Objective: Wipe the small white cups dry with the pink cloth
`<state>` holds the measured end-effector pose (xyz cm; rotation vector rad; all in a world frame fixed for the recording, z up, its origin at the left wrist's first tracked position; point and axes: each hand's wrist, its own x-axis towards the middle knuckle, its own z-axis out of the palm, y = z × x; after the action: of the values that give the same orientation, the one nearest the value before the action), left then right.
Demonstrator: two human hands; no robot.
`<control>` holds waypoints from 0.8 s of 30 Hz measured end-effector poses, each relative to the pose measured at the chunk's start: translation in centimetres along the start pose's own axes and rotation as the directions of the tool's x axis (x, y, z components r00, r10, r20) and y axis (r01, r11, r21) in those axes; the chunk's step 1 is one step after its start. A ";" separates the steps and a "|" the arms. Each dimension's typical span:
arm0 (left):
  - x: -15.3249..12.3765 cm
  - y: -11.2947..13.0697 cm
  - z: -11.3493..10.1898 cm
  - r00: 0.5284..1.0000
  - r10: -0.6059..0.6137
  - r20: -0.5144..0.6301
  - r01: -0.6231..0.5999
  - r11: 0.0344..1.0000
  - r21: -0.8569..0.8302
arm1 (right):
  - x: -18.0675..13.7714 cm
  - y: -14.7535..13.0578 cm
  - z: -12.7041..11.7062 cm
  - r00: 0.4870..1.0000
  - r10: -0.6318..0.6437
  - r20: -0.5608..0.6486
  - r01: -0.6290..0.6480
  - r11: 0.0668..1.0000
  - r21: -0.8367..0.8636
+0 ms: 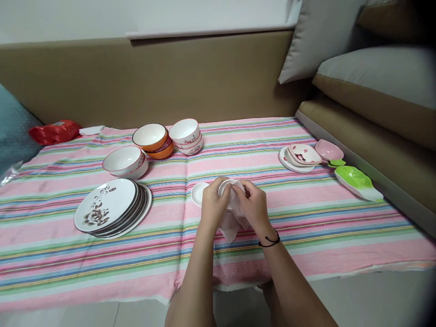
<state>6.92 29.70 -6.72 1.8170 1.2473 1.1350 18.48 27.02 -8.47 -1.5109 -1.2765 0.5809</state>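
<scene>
A small white dish (225, 185) is held up between both hands above the striped cloth. My left hand (214, 200) grips its left side, thumb on the inner face. With a thin white cloth or tissue (231, 225) bunched in its fingers, my right hand (255, 203) presses on the dish's right side. The loose end of the tissue hangs below. Another small white dish (198, 194) lies on the striped cloth just left of my left hand, partly hidden by it. The fingers behind the held dish are hidden.
Left stand a stack of flowered plates (109, 206), white bowls (124, 161), orange bowls (153, 138) and pink-rimmed bowls (186, 135). Right are small patterned dishes (303, 154), a pink dish (329, 150) and a green leaf-shaped dish (357, 181). Cushions (378, 72) border the right.
</scene>
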 end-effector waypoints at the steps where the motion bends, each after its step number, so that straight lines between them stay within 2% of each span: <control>1: 0.0 0.0 0.0 1.000 -0.001 0.000 0.001 1.000 0.000 | 0.0 0.1 0.0 1.000 -0.001 0.002 0.001 1.000 0.005; 6: -0.1 0.0 0.0 0.999 -0.023 -0.043 0.024 0.999 0.024 | 0.1 0.4 0.0 0.998 0.021 0.066 -0.025 0.998 0.065; 10: 0.0 -0.1 -0.1 0.999 -0.015 -0.035 0.015 1.000 0.002 | 0.0 0.3 0.0 0.995 0.084 0.048 -0.088 0.993 0.076; 12: 0.0 -0.1 -0.1 0.998 -0.038 -0.046 0.035 0.997 -0.065 | 0.0 0.2 -0.1 0.995 0.095 0.010 -0.096 0.994 0.051; 16: 0.1 0.2 0.2 0.975 -0.213 -0.059 0.176 0.912 -0.372 | 0.0 -0.2 -0.2 0.992 0.086 -0.094 -0.083 0.996 0.041; 18: 0.1 0.4 0.2 0.969 -0.247 -0.005 0.215 0.854 -0.474 | 0.0 -0.3 -0.3 0.986 0.082 -0.147 -0.079 0.996 0.028; 22: -0.1 0.7 0.1 0.942 -0.257 0.215 0.334 0.784 -0.523 | 0.2 -0.1 -0.5 0.965 0.082 -0.250 -0.081 0.997 0.015; 24: -0.1 0.8 0.1 0.930 -0.243 0.277 0.362 0.749 -0.555 | 0.3 0.1 -0.5 0.954 0.088 -0.286 -0.083 0.996 0.027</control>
<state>7.29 29.35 -6.16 1.1557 0.8875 0.9930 19.05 27.06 -8.32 -1.5797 -0.9858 0.4069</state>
